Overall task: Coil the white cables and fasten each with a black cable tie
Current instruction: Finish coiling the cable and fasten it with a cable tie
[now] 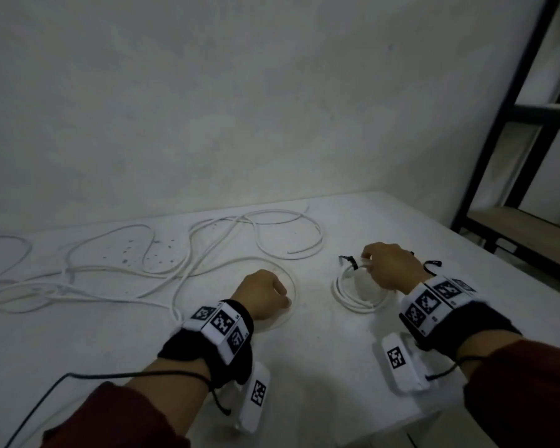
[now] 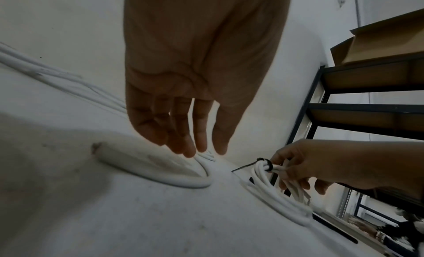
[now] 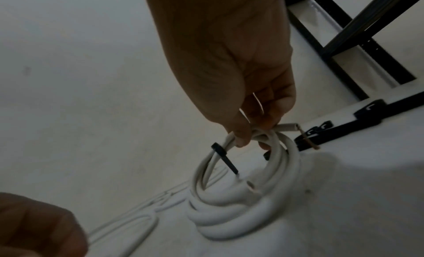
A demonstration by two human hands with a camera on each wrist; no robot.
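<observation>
A coiled white cable lies at the table's right with a black cable tie round its far side, tail sticking out. My right hand pinches the top of this coil just beside the tie, lifting that edge a little. My left hand hovers over a loop of loose white cable; in the left wrist view its fingers hang relaxed and hold nothing, just above the loop. More loose cable sprawls to the far left.
Spare black ties lie beyond my right hand near the table's right edge, also seen as spare ties. A black metal shelf rack stands right of the white table, with a cardboard box on it. A wall backs the table.
</observation>
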